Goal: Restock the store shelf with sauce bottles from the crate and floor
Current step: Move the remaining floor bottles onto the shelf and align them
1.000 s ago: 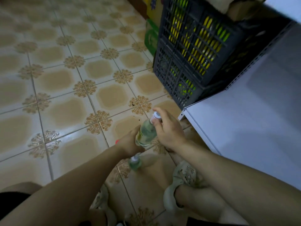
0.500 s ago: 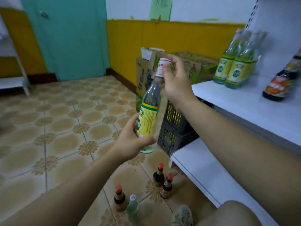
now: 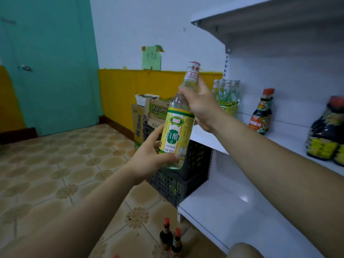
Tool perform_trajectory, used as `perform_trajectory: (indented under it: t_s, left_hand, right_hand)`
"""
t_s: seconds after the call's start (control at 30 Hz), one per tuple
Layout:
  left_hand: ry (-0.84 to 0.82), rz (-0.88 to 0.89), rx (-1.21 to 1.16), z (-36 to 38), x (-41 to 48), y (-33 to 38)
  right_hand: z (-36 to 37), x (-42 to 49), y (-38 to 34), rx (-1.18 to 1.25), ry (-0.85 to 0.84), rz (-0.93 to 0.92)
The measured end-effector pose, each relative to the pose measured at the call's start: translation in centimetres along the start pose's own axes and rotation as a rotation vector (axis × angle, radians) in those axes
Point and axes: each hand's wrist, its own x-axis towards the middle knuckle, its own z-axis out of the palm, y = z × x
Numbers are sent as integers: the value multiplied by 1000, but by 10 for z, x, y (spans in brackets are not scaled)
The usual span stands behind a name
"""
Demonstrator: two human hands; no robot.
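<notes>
Two sets of fingers are closed round one clear bottle (image 3: 176, 131) with a yellow-and-green label. The fingers (image 3: 168, 157) of the left hand (image 3: 149, 157) are curled about its lower body, with the thumb laid across the front just above the base. The fingers (image 3: 202, 83) of the right hand (image 3: 202, 107) are wrapped round the neck below the red-printed white cap. The bottle is held in the air, tilted slightly with its cap to the right, in front of the left end of the middle shelf (image 3: 286, 136) and not resting on it. At the back left corner of that shelf a cluster of similar clear bottles (image 3: 227, 97) is stood. Further right a dark sauce bottle (image 3: 261, 114) with a red cap is seen, and larger dark bottles (image 3: 327, 133) are grouped toward the right edge. A dark plastic crate (image 3: 193, 161) is set against the shelf's left end, with cardboard boxes (image 3: 149, 112) behind it. Two small red-capped bottles (image 3: 170, 239) are stood on the tiled floor (image 3: 55, 164), near the front left corner of the bottom shelf (image 3: 232, 207).
</notes>
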Motion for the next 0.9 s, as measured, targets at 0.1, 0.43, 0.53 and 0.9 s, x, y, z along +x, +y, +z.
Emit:
perform_trajectory:
  t_s: [0.1, 0.43, 0.53, 0.9]
  left_hand:
    - [45, 23, -31, 8, 11, -2]
    - [-102, -23, 76, 23, 59, -29]
    - [-153, -16, 90, 36, 88, -42]
    - [-370, -168, 883, 48, 211, -89]
  right_hand:
    - [-11, -4, 7, -266, -77, 99]
    - [-51, -6, 57, -379, 52, 232]
    - [-76, 4, 71, -356, 127, 240]
    - [-161, 63, 107, -582, 342, 213]
